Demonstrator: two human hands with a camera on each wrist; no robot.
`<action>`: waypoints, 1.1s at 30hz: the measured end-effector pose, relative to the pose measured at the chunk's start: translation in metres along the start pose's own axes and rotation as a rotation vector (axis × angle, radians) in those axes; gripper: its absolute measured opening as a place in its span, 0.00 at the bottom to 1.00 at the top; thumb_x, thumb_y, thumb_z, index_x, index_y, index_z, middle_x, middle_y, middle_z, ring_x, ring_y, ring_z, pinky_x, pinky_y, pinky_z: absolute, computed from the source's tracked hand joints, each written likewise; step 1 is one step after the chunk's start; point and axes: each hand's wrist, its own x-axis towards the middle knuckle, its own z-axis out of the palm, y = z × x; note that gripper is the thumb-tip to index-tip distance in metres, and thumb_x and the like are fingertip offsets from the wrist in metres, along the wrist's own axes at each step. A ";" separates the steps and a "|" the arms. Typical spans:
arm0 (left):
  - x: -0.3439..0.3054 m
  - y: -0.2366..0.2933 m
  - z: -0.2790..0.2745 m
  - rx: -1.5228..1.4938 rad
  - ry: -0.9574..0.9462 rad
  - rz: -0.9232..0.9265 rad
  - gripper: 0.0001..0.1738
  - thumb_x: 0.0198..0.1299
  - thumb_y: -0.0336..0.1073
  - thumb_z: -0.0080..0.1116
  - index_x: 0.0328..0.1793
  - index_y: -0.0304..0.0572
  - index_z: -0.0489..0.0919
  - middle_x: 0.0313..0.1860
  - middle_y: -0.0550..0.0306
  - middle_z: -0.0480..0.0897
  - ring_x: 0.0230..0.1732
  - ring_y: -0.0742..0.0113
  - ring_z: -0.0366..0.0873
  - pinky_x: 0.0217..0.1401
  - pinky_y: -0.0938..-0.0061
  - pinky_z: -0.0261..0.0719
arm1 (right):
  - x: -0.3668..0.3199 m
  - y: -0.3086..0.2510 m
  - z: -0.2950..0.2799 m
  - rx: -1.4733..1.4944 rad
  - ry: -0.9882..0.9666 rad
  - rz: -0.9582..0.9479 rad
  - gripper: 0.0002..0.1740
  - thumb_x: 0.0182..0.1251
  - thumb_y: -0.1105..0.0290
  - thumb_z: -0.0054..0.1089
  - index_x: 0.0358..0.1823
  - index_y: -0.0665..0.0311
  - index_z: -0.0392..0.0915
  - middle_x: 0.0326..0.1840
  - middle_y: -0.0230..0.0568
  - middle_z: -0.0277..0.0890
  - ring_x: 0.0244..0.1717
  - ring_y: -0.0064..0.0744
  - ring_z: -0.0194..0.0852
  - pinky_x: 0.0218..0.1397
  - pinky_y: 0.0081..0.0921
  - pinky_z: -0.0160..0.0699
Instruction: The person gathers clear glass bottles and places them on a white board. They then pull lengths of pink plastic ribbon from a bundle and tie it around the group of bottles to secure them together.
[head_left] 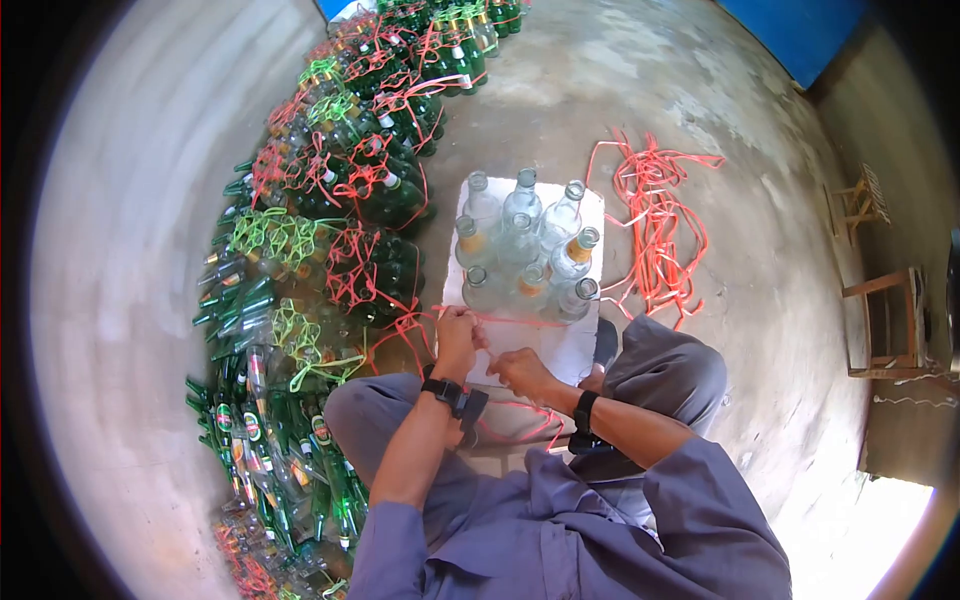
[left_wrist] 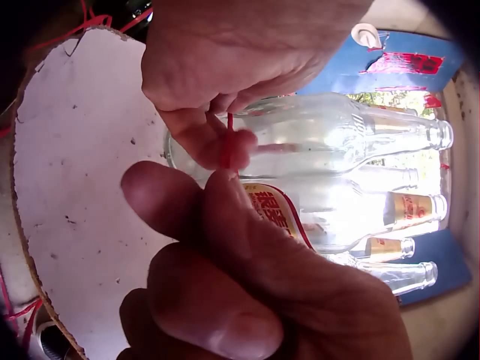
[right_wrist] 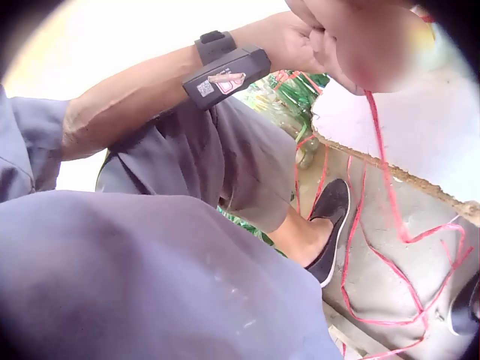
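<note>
Several clear glass bottles stand grouped on a white board, with a thin red strand running along their near side. At the board's near left, the left hand pinches the strand close to the bottles; in the left wrist view this hand is at the top. Just right of it, the right hand, lower in the left wrist view, has thumb and finger together on the strand. From the blurred fingers in the right wrist view, a red strand hangs over the board's edge.
Bundles of green bottles tied with red and green strands fill the left side. A pile of red strands lies right of the board. Wooden stools stand far right. More strand trails on the floor near a shoe.
</note>
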 end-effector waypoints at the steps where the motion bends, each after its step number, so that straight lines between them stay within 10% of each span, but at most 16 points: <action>1: 0.001 0.000 -0.002 0.005 -0.007 -0.002 0.09 0.59 0.26 0.50 0.44 0.46 0.67 0.28 0.60 0.72 0.18 0.68 0.72 0.16 0.73 0.72 | 0.002 0.008 -0.002 0.005 0.007 -0.001 0.09 0.64 0.70 0.55 0.35 0.66 0.83 0.29 0.41 0.80 0.28 0.33 0.80 0.29 0.29 0.76; 9: 0.004 0.001 -0.009 0.027 -0.046 -0.070 0.09 0.61 0.29 0.55 0.40 0.54 0.68 0.21 0.70 0.64 0.11 0.80 0.55 0.10 0.81 0.50 | 0.032 0.107 -0.075 0.678 0.297 0.249 0.25 0.73 0.49 0.45 0.55 0.62 0.75 0.40 0.39 0.83 0.32 0.31 0.79 0.34 0.31 0.78; 14: 0.009 0.000 -0.011 0.074 -0.017 -0.104 0.08 0.61 0.28 0.54 0.43 0.52 0.70 0.24 0.68 0.69 0.12 0.81 0.59 0.11 0.81 0.53 | 0.049 0.090 -0.109 0.928 0.878 -0.055 0.25 0.72 0.45 0.51 0.55 0.58 0.77 0.47 0.35 0.80 0.45 0.27 0.77 0.42 0.25 0.73; 33: 0.022 -0.004 -0.039 -0.190 -0.122 -0.096 0.16 0.62 0.30 0.54 0.54 0.62 0.71 0.22 0.71 0.66 0.12 0.80 0.58 0.11 0.82 0.51 | 0.048 0.024 -0.086 0.824 0.532 -0.074 0.34 0.76 0.44 0.43 0.70 0.65 0.65 0.70 0.36 0.69 0.69 0.32 0.65 0.75 0.29 0.58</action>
